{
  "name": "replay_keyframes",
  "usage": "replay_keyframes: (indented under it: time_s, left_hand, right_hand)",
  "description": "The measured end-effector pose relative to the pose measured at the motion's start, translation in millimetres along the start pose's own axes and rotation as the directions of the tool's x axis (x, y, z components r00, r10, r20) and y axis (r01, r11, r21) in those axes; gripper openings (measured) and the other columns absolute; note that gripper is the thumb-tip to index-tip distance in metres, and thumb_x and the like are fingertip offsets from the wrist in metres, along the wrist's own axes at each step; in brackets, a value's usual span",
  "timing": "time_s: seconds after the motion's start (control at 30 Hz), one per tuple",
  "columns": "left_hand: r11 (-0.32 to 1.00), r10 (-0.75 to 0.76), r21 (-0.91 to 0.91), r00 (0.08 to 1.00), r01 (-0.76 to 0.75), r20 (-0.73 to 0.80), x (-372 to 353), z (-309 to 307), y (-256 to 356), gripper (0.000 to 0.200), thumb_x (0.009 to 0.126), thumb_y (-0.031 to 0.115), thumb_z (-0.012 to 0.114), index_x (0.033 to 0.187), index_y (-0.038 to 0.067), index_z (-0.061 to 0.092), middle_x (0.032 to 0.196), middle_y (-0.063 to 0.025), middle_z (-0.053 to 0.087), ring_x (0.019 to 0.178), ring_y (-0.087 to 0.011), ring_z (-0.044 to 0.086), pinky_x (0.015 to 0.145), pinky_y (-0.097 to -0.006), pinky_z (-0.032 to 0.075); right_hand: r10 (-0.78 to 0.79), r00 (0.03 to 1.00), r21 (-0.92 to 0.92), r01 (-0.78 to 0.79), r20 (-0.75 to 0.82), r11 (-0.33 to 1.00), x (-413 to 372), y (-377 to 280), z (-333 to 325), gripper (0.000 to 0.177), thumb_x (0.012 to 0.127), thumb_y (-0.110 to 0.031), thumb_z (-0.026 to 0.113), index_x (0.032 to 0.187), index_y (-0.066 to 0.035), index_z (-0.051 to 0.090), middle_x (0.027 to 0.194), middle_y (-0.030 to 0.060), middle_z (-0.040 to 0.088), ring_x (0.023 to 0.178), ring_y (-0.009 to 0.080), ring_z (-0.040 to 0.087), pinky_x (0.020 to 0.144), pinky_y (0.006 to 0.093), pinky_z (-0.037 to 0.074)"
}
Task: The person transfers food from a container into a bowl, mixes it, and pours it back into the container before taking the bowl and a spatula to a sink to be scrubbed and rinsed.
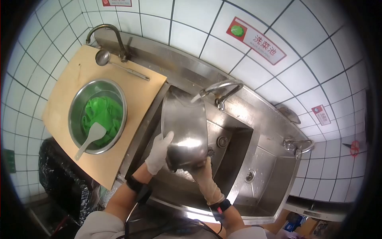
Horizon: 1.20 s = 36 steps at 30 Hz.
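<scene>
A large stainless steel pot (pixel 185 127) is tilted over the left sink basin, its outer wall toward me. My left hand (pixel 158 153), in a white glove, grips the pot's near left side. Also gloved, my right hand (pixel 205 177) holds the pot low on its near right end, with the fingers partly hidden beneath it. Just beyond the pot's far end is a faucet (pixel 221 89) whose spout points at it. The inside of the pot is out of sight.
On a wooden board (pixel 137 93) at left stand a metal bowl (pixel 123 119) with green cloth (pixel 104 113) and a white spatula (pixel 93 137), and a ladle (pixel 103 58). The right basin (pixel 264 167) has its own faucet (pixel 298 147). A black bag (pixel 59 171) hangs lower left.
</scene>
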<state>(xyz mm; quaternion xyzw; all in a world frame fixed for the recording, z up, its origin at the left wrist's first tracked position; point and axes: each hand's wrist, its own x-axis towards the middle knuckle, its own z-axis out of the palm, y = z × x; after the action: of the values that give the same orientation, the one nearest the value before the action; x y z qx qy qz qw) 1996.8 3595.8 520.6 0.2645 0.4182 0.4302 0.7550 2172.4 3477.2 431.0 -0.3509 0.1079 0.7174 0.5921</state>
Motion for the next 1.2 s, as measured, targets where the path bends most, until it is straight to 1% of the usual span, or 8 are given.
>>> replay_keyframes:
  time_s: [0.07, 0.2, 0.3, 0.47, 0.63, 0.73, 0.97, 1.2]
  left_hand:
    - [1.000, 0.003, 0.031, 1.000, -0.003, -0.010, 6.0, 9.7, -5.0, 0.030, 0.098, 0.022, 0.049, 0.115, -0.001, 0.057, 0.099, -0.0031, 0.062, 0.086, -0.0096, 0.058, 0.075, -0.0273, 0.048]
    - [0.989, 0.027, 0.147, 1.000, -0.026, -0.009, 11.2, 42.3, -5.5, 0.026, 0.099, 0.022, 0.049, 0.108, 0.001, 0.062, 0.095, 0.0000, 0.062, 0.084, -0.0082, 0.057, 0.074, -0.0265, 0.048]
    - [0.912, 0.077, 0.401, 0.997, -0.081, 0.026, 20.1, 37.8, -35.2, 0.028, 0.097, 0.029, 0.051, 0.104, 0.005, 0.064, 0.090, -0.0050, 0.067, 0.079, -0.0167, 0.062, 0.072, -0.0308, 0.049]
    - [0.055, -0.119, 0.874, 0.866, -0.482, 0.485, -12.2, 38.2, -55.6, 0.027, 0.089, 0.027, 0.054, 0.090, 0.003, 0.064, 0.076, -0.0209, 0.064, 0.071, -0.0369, 0.063, 0.067, -0.0452, 0.050]
    - [0.026, -0.424, 0.836, 0.751, -0.548, 0.505, -11.0, 15.1, -107.9, 0.026, 0.088, 0.024, 0.051, 0.101, 0.005, 0.062, 0.081, -0.0220, 0.063, 0.075, -0.0421, 0.062, 0.070, -0.0491, 0.049]
    - [0.112, -0.224, 0.793, 0.762, -0.599, 0.608, -12.0, -0.1, -125.6, 0.020, 0.085, 0.018, 0.052, 0.091, 0.004, 0.066, 0.082, -0.0215, 0.065, 0.077, -0.0393, 0.063, 0.070, -0.0471, 0.050]
    - [0.097, -0.260, 0.835, 0.796, -0.541, 0.546, 5.7, 11.7, -83.9, 0.025, 0.083, 0.026, 0.056, 0.097, 0.007, 0.065, 0.090, -0.0196, 0.065, 0.083, -0.0371, 0.063, 0.074, -0.0455, 0.049]
    - [-0.058, -0.357, 0.864, 0.818, -0.501, 0.450, 24.7, -24.6, -172.2, 0.027, 0.081, 0.022, 0.056, 0.097, 0.004, 0.066, 0.094, -0.0164, 0.067, 0.089, -0.0361, 0.064, 0.078, -0.0448, 0.050]
  right_hand:
    - [-0.286, 0.956, -0.518, 0.279, 0.069, 0.808, 9.0, 9.0, -26.1, 0.052, 0.096, -0.042, 0.045, 0.137, -0.010, 0.039, 0.121, 0.0093, 0.048, 0.114, 0.0259, 0.046, 0.095, 0.0445, 0.042]
    - [-0.483, 0.846, -0.602, 0.267, -0.228, 0.753, -19.3, 12.4, 46.8, 0.063, 0.094, -0.024, 0.056, 0.146, -0.006, 0.026, 0.125, 0.0087, 0.047, 0.110, 0.0200, 0.049, 0.094, 0.0337, 0.042]
    - [-0.563, 0.826, -0.707, 0.381, -0.030, 0.596, -29.5, 5.3, 52.8, 0.064, 0.093, -0.023, 0.056, 0.145, -0.003, 0.026, 0.129, 0.0104, 0.046, 0.112, 0.0201, 0.049, 0.095, 0.0321, 0.042]
    - [-0.619, 0.785, -0.932, 0.242, 0.025, 0.269, -12.8, -19.9, 51.5, 0.081, 0.082, -0.032, 0.069, 0.143, 0.000, 0.027, 0.132, 0.0202, 0.044, 0.119, 0.0274, 0.047, 0.099, 0.0345, 0.039]
    - [-0.655, 0.749, -0.995, -0.093, -0.101, 0.048, 5.3, -53.0, -3.3, 0.073, 0.068, -0.008, 0.067, 0.134, 0.002, 0.036, 0.115, 0.0237, 0.054, 0.106, 0.0370, 0.056, 0.091, 0.0409, 0.046]
    - [-0.590, 0.706, -0.857, -0.050, -0.393, 0.512, 24.3, -46.2, -33.9, 0.049, 0.061, 0.010, 0.056, 0.108, -0.001, 0.049, 0.090, 0.0099, 0.061, 0.075, 0.0259, 0.062, 0.064, 0.0339, 0.051]
    - [-0.725, 0.676, -0.784, 0.376, -0.133, 0.494, 67.4, -56.3, -24.0, 0.052, 0.059, 0.011, 0.056, 0.111, 0.005, 0.049, 0.082, 0.0085, 0.059, 0.066, 0.0219, 0.058, 0.055, 0.0303, 0.046]
    - [-0.446, 0.887, -0.924, 0.062, -0.122, 0.376, 89.9, -88.7, -105.5, 0.050, 0.073, -0.008, 0.065, 0.119, 0.003, 0.050, 0.095, 0.0179, 0.063, 0.082, 0.0292, 0.065, 0.072, 0.0368, 0.053]
